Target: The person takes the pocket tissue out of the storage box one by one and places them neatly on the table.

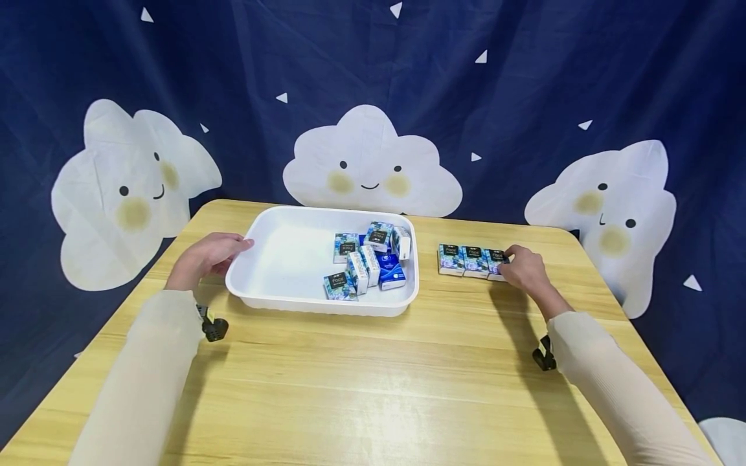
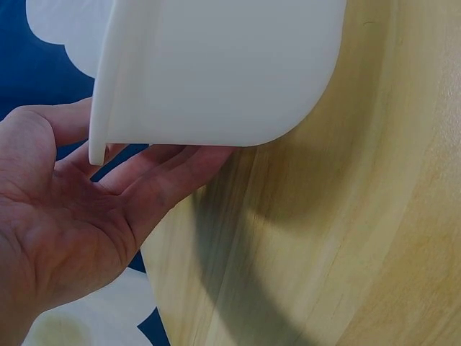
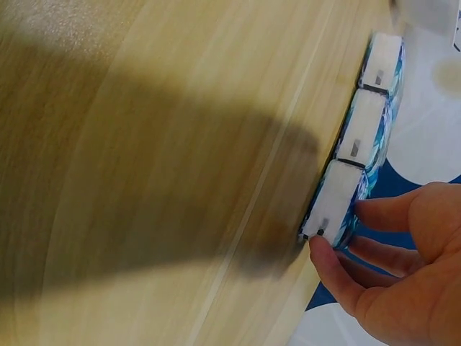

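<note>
At its left end, the white plastic tray (image 1: 280, 259) is held by my left hand (image 1: 212, 255), with the thumb over the rim and the other fingers underneath, as the left wrist view shows. Several small tissue packs lie in the tray's right half, some flat and some on edge; most are floral, and one blue pack (image 1: 390, 272) is among them. To the right of the tray, three floral packs stand side by side in a row. My right hand (image 1: 524, 268) pinches the rightmost tissue pack (image 3: 335, 202) at its outer end, thumb and fingers on it.
The wooden table (image 1: 373, 388) extends in front of the tray, with rounded far corners. Behind its far edge hangs a dark blue curtain (image 1: 361, 58) printed with white clouds. A small black camera (image 1: 214, 327) sits on the left wrist, another on the right.
</note>
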Motion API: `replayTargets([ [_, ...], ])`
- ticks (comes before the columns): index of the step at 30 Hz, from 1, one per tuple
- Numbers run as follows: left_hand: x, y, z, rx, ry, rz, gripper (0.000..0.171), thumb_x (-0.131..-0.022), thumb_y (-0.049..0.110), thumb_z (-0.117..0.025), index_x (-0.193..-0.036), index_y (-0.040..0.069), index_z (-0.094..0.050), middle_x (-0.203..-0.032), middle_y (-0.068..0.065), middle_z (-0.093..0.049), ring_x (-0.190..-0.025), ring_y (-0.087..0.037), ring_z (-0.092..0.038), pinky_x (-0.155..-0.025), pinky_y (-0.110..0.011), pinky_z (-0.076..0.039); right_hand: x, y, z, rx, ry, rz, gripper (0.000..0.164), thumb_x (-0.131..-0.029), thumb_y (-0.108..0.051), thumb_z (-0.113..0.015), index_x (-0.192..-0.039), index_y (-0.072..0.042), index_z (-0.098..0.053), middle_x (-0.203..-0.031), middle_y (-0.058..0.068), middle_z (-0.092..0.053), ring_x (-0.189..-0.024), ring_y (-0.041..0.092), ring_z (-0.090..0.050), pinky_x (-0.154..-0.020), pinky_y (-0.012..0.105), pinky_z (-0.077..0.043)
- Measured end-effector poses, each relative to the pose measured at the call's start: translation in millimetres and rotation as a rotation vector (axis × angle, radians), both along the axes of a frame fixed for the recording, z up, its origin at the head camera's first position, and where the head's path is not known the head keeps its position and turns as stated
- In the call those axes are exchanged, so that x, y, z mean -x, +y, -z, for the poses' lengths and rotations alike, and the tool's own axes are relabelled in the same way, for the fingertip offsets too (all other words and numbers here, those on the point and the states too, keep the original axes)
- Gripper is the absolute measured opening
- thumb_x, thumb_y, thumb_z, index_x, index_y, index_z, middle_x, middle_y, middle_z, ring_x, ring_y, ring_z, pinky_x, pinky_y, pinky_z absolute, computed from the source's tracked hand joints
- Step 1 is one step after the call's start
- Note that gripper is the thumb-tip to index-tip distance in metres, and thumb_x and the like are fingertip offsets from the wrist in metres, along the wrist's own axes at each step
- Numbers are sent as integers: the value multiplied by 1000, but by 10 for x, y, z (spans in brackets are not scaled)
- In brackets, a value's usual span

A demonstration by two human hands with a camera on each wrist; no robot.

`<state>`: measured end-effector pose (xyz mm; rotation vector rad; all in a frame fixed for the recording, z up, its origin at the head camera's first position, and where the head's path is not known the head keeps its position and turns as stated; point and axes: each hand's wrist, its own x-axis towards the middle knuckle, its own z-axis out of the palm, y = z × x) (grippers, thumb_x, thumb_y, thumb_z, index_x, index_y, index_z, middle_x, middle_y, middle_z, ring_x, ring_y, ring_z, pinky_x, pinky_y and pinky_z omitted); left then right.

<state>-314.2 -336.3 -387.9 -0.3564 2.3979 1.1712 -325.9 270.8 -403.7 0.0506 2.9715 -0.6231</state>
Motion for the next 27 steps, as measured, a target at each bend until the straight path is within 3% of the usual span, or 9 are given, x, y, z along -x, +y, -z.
replayTargets([
  [9,-1,4,18,7,5,5,66,-107,47,-43,-154,2,-31,-142,-21,-47,-107,-26,-57,-79,-28,-50,-5,-5,-19,-5,5,-5,52,-92,-16,-52,-136,12,-51,-99,26,-67,-86,39,-52,-75,45,-44],
  [16,-9,-2,17,-4,13,5,63,-107,46,-44,-152,2,-35,-135,-19,-52,-99,-21,-60,-77,-28,-51,-8,-18,-78,-19,41,-16,49,-97,-17,-45,-135,15,-51,-117,35,-63,-106,55,-56,-86,58,-49],
  [18,-10,-4,18,-10,26,10,61,-107,45,-44,-149,1,-39,-129,-16,-56,-93,-18,-62,-76,-28,-51,-7,-46,-102,-12,68,-15,49,-98,-16,-44,-135,15,-50,-114,35,-64,-103,54,-57,-85,59,-49],
  [23,-10,-17,14,-29,41,19,58,-107,45,-45,-145,1,-42,-120,-12,-60,-87,-14,-63,-74,-29,-52,-15,-210,-172,12,107,-29,48,-98,-14,-45,-137,13,-51,-101,30,-67,-77,38,-57,-72,49,-47],
  [25,-8,-19,14,-32,40,19,59,-107,45,-45,-145,1,-42,-121,-12,-59,-87,-14,-63,-75,-29,-53,-23,-305,-202,17,118,-46,48,-99,-15,-47,-138,12,-51,-102,30,-67,-73,35,-56,-72,48,-46],
  [27,-7,-17,15,-31,38,18,59,-107,45,-45,-145,1,-41,-122,-13,-59,-88,-15,-63,-75,-30,-53,-29,-407,-229,19,136,-67,47,-98,-14,-48,-137,12,-52,-108,31,-67,-80,38,-59,-77,52,-49],
])
